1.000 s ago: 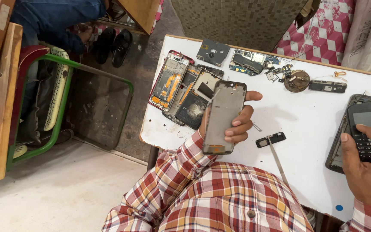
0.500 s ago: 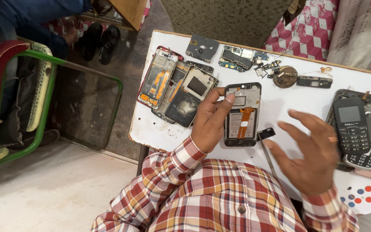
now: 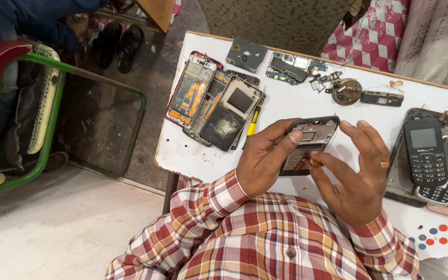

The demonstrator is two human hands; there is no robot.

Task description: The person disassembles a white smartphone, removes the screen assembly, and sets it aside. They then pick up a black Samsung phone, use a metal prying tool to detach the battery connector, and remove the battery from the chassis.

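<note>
My left hand (image 3: 263,157) grips an opened smartphone body (image 3: 313,136) by its left edge, insides facing up, just above the white table (image 3: 291,106). My right hand (image 3: 356,173) hovers over the phone's lower part, fingers spread, with fingertips touching a small orange piece inside it; a ring sits on one finger. Whether the right hand pinches anything is hidden by the fingers. Both sleeves are red-checked.
Left of the hands lie several stripped phone frames (image 3: 211,101) and a yellow screwdriver (image 3: 254,120). Circuit boards (image 3: 290,67) and small parts (image 3: 346,91) lie at the back. Black keypad phones (image 3: 427,155) lie at the right. A green metal chair frame (image 3: 53,114) stands on the floor at left.
The left hand turned the phone from back-up to insides-up and brought it closer. The right hand left the keypad phone at the right and came onto the open phone.
</note>
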